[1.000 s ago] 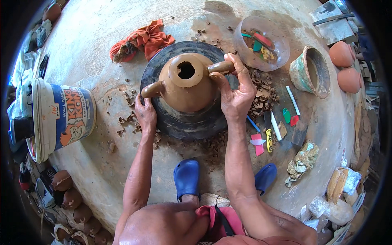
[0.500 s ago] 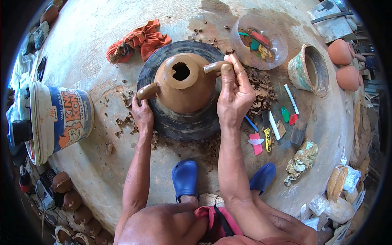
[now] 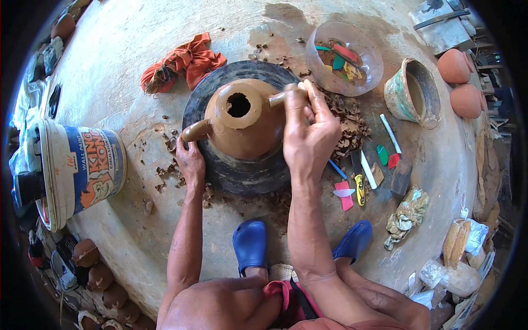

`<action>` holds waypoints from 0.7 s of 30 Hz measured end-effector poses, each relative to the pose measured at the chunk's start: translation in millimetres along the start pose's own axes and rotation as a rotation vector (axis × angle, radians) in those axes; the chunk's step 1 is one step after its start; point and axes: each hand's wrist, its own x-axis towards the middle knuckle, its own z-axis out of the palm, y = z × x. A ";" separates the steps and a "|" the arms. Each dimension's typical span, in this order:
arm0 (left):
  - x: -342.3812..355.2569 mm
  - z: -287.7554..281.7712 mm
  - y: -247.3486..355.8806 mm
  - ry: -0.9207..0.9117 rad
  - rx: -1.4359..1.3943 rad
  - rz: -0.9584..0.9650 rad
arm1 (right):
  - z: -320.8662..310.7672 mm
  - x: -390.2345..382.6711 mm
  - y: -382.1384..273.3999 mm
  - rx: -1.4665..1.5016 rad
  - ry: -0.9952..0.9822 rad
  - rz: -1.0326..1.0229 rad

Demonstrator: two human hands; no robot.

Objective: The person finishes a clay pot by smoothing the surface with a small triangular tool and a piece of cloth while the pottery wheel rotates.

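Note:
A brown wet-clay pot [image 3: 245,140] with a round, rough-edged hole in its top sits on a dark round turntable [image 3: 242,184]. Two stubby clay arms stick out from its shoulders. Around the tip of the right clay arm [image 3: 278,99], the thumb and fingers of my right hand [image 3: 311,132] are closed; they are slightly blurred and hide its end. My left hand [image 3: 191,162] is at the turntable's left edge, just under the left clay arm [image 3: 196,131]. Its thumb and forefinger are apart, the tips close beneath that arm; whether they press on it is hard to see.
Clay scraps [image 3: 352,126] lie around the turntable. A clear bowl of scrapers [image 3: 344,58], a crusted pot [image 3: 413,93], a yellow-handled knife [image 3: 359,190] and a crumpled cloth [image 3: 407,217] are on the right. An orange cloth [image 3: 192,60] and a paint bucket [image 3: 82,168] are on the left.
My right hand has shifted slightly left and down, its fingers curling further over the right clay arm. The whole view has shifted a little; my left hand keeps its place by the turntable.

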 end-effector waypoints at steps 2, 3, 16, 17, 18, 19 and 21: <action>0.5 3.5 0.2 -0.004 -0.013 0.022 | 3.8 -3.9 2.2 -0.216 0.083 -0.213; 1.1 3.7 -1.8 -0.009 -0.011 0.023 | 5.0 -3.8 0.4 -0.218 0.086 -0.210; 9.4 -0.7 -16.6 -0.031 -0.014 0.037 | -56.2 -5.2 44.6 -0.238 -0.087 -0.595; 9.9 -0.4 -17.0 -0.032 -0.008 0.022 | -56.3 -5.1 47.1 -0.238 -0.087 -0.592; 10.2 -0.2 -17.0 -0.034 -0.002 0.008 | -55.8 -3.9 49.8 -0.307 -0.156 -0.652; 10.1 -0.8 -17.9 -0.036 0.000 0.009 | -54.8 -2.5 53.3 -0.377 -0.225 -0.711; 10.5 -2.9 -18.5 -0.039 0.018 -0.031 | -50.5 1.3 62.4 -0.401 -0.208 -0.699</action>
